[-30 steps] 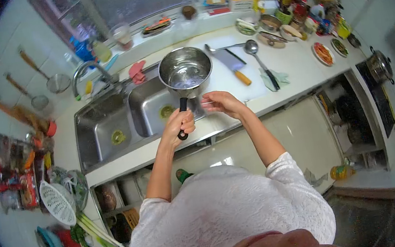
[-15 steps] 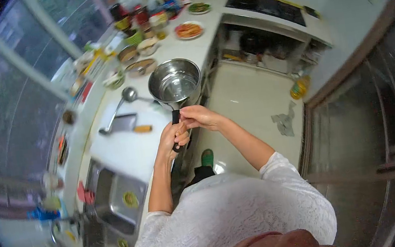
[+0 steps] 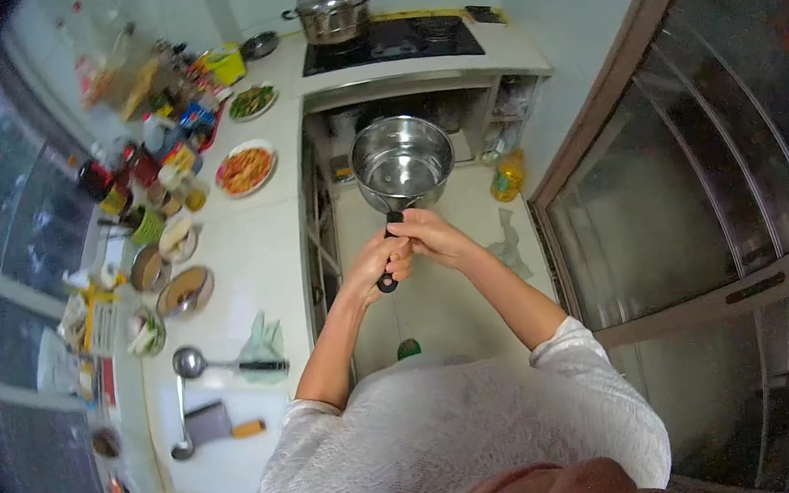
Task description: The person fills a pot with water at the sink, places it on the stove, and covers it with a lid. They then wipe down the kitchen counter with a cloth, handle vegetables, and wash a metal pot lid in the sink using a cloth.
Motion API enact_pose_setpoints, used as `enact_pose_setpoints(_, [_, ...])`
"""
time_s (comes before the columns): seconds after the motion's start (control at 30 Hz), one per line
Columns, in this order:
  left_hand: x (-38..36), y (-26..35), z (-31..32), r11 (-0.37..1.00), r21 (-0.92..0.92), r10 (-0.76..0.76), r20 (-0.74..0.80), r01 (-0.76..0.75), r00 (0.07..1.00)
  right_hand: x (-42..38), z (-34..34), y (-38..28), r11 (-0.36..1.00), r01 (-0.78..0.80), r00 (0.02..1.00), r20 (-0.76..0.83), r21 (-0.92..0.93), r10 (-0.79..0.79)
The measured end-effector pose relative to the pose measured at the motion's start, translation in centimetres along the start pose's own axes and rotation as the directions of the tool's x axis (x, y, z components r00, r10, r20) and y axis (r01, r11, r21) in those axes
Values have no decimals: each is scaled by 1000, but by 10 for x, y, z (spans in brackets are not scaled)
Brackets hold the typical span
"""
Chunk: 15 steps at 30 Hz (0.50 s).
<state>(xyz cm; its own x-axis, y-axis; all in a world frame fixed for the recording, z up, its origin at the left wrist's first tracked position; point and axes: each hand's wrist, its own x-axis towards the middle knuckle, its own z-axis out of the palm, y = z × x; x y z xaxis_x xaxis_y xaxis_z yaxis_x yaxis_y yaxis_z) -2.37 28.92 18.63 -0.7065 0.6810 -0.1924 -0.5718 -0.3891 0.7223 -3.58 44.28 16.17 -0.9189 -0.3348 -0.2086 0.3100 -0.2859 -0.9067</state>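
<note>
A shiny metal saucepan (image 3: 402,163) is held out in front of me over the floor, its black handle (image 3: 388,283) pointing back toward my body. Around that handle my left hand (image 3: 379,264) is wrapped in a fist. My right hand (image 3: 431,238) grips the handle's upper end, close to the pan, with the thumb on top. Its other fingers are partly hidden. The inside of the pan looks shiny, with light reflecting off its bottom.
On the left counter lie a ladle (image 3: 191,362), a cleaver (image 3: 210,424), a green cloth (image 3: 262,342) and two plates of food (image 3: 246,170). A lidded pot (image 3: 332,11) stands on the black stove (image 3: 390,43) ahead. An oil bottle (image 3: 508,176) stands on the floor near the sliding door (image 3: 670,198).
My view and body have turned right, from the sink side toward the stove. The saucepan has swung with me from the counter's edge to over the floor; my right hand now grips its handle.
</note>
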Motion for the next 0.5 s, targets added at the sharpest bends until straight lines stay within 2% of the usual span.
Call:
enact_pose_setpoints(0.1, [59,9,11,996,54,-80,72,77,994,-1,-28,-34,991,114,988,-116,74,-105])
enact_pose_setpoints(0.23, [136,11,28,987,85,-149,154,137,977,10,-90,-55,972,201,956,-239,118,-169])
enact_pose_setpoints(0.3, [177,8,33,987,6,-157,209,159,965,15,-120,-69,978,182,947,-285,101,-147])
enact_pose_setpoints(0.43, [257,-4,52,978,47,-209,237,204,949,29,-203,-80,964,240,922,-337,111,-190])
enact_pose_setpoints(0.5, [300,-9,60,963,54,-268,322,265,908,36,-242,-90,963,241,913,-364,119,-184])
